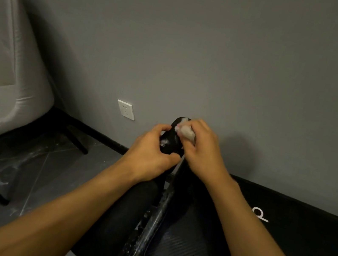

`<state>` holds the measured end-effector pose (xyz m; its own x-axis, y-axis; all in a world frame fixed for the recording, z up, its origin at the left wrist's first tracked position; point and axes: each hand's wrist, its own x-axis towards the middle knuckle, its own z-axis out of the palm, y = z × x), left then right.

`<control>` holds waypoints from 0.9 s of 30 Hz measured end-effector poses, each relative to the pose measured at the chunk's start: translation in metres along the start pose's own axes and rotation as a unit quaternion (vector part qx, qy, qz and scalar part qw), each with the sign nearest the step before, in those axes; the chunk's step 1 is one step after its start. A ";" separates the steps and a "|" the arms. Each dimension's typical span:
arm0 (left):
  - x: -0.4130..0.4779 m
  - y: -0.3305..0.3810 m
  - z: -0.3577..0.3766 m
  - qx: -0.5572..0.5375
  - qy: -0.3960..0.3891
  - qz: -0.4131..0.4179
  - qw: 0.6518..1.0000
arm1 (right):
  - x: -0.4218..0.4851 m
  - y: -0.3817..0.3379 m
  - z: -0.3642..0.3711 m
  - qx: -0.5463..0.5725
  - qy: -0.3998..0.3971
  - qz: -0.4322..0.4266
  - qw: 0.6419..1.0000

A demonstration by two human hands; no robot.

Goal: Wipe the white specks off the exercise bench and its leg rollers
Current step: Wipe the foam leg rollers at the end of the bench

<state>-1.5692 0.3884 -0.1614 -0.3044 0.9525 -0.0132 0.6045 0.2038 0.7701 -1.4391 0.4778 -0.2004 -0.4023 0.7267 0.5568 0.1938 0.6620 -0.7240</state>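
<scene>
As left hand point(148, 150) grips roller point(170, 142), right hand point(203, 150) pinches cloth point(186, 132) at edge.

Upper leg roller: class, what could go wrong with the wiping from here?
The small wad in the right hand may smear the white patch on the roller instead of lifting it. The left hand grips the roller, so specks under it may be missed.

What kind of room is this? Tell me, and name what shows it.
Probably a home workout corner: a black exercise bench with leg rollers, a grey chair nearby, and a household wall socket.
</scene>
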 end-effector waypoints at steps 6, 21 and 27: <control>0.000 0.003 0.001 0.004 0.010 0.013 1.000 | -0.032 -0.001 -0.005 0.059 -0.028 -0.014 0.998; -0.004 0.010 0.001 0.031 0.012 0.009 0.999 | 0.013 0.017 -0.008 -0.023 -0.026 -0.054 0.998; -0.004 0.010 -0.001 0.022 0.007 0.009 1.000 | -0.012 0.005 0.003 0.049 -0.006 0.014 0.999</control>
<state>-1.5625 0.3869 -0.1533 -0.3027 0.9531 0.0094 0.6411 0.1962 0.7420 -1.4356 0.4720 -0.2124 -0.4089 0.7416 0.5319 0.1160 0.6203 -0.7757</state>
